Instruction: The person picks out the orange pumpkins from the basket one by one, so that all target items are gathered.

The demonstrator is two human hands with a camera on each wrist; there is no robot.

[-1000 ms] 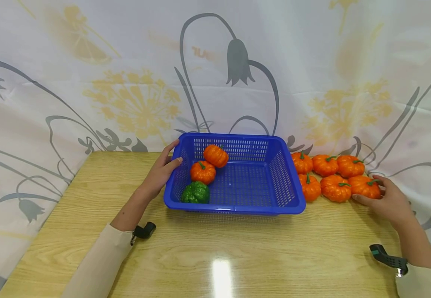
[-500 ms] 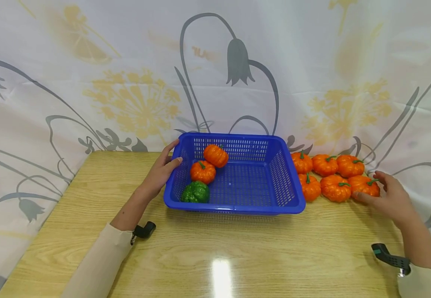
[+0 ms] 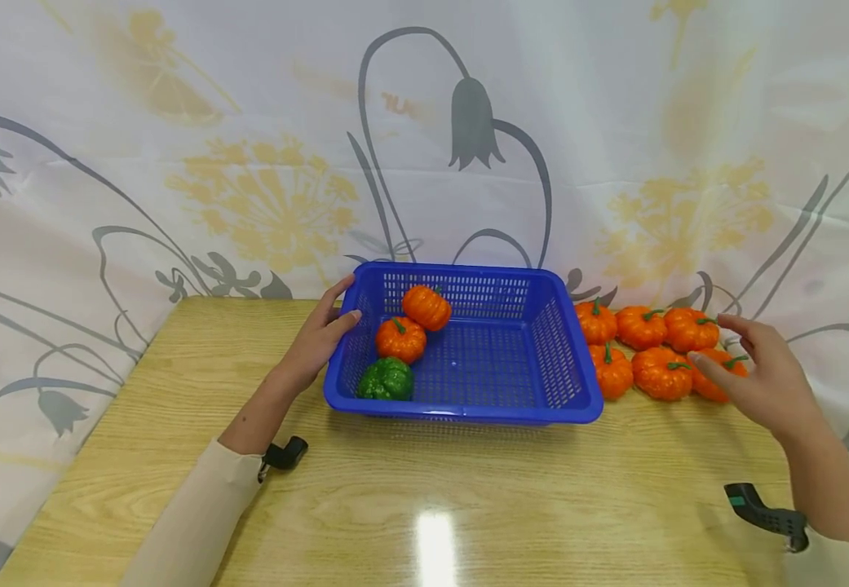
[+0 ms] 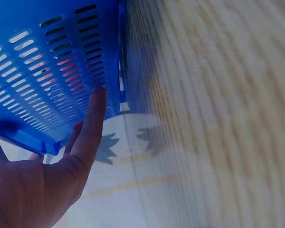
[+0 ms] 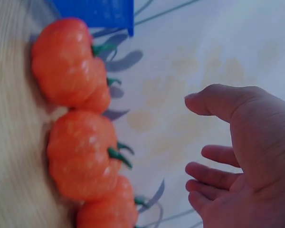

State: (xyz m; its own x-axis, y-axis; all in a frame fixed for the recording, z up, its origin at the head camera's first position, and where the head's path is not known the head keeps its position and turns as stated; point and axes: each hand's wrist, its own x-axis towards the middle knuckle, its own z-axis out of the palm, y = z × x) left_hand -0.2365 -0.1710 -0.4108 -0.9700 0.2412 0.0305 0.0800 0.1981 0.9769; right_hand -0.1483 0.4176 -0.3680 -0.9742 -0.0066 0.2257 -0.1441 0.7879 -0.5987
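A blue plastic basket (image 3: 461, 412) with slotted walls stands on the wooden table. My left hand (image 3: 316, 338) holds its left rim, thumb over the edge; the left wrist view shows a straight finger (image 4: 92, 121) against the outer wall. Inside, along the left, lie two orange pumpkins (image 3: 400, 341) and a green pumpkin-like vegetable (image 3: 386, 379). My right hand (image 3: 772, 375) hovers with spread fingers over the front-right pumpkin (image 3: 714, 390), partly hiding it. In the right wrist view nothing lies between the thumb and fingers, and the pumpkins (image 5: 83, 156) sit apart from the hand.
Two rows of orange pumpkins (image 3: 662, 373) stand close together at the basket's right, the nearest ones partly behind its wall. A flower-patterned cloth (image 3: 263, 122) hangs behind the table (image 3: 365, 505). Light glares on the table's front middle.
My right hand has come off the front-right pumpkin, lifted and shifted slightly back over it; that pumpkin now sits tilted. My left hand and the basket have stayed put.
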